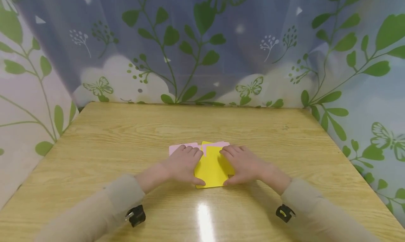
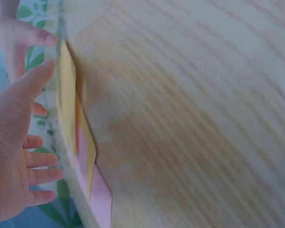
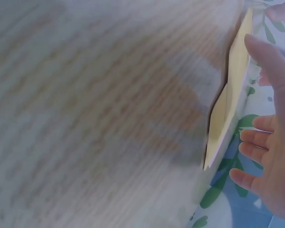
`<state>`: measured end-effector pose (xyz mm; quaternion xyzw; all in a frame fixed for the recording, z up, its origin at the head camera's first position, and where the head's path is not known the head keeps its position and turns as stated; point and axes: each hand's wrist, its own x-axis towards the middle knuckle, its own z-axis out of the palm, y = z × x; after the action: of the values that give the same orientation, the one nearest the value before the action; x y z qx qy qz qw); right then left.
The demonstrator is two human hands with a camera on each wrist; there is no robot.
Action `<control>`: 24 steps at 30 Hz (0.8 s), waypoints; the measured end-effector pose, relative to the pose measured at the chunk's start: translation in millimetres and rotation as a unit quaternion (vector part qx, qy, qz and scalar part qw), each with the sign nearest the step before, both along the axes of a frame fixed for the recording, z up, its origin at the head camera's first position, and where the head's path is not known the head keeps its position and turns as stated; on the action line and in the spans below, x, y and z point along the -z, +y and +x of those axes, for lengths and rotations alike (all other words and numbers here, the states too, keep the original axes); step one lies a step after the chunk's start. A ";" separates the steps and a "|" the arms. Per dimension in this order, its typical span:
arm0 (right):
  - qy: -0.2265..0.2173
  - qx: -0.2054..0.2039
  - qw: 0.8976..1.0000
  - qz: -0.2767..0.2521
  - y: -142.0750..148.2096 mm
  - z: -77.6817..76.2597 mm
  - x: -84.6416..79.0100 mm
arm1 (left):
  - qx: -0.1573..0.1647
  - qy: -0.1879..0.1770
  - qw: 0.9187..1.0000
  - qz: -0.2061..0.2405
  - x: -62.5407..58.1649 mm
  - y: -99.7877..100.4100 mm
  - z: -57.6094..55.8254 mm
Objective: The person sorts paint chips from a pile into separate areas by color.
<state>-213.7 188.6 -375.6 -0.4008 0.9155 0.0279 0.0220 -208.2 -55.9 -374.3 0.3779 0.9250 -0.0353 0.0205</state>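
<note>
A loose overlapping pile of yellow and pink paper cards lies on the table. On top is a yellow card, its near edge toward me. A pink card sticks out on the left, partly under my left hand; another pink card shows at the back. My right hand is over the right side, where more yellow peeks out. Both hands have thumbs by the near edge and fingers toward the far edge. In the left wrist view, the left hand's fingers look spread and loosely extended beside the cards.
The wooden table bears a bright light reflection near its front. Curtains with leaf and butterfly prints stand behind it and along both sides. A small black device is strapped at the left sleeve, and another device at the right.
</note>
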 end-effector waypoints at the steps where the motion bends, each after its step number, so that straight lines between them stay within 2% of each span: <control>1: 0.001 -0.002 1.000 0.001 -0.7 0.3 0.7 | 0.002 -0.001 1.000 0.000 2.4 1.8 0.8; 7: 0.001 -0.007 1.000 0.012 -4.9 1.3 4.0 | 0.009 0.008 1.000 0.007 14.0 7.5 4.2; 16: -0.016 0.006 0.999 0.029 -7.7 0.0 11.7 | 0.002 0.000 1.000 -0.007 20.1 8.4 7.0; 24: -0.016 0.007 0.999 0.029 -9.5 -0.1 11.7 | 0.021 0.037 0.999 -0.003 26.0 7.8 4.7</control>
<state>-213.7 179.2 -387.2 -0.3942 0.9165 0.0479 0.0489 -203.5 -48.1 -400.3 0.3957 0.9168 -0.0520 -0.0133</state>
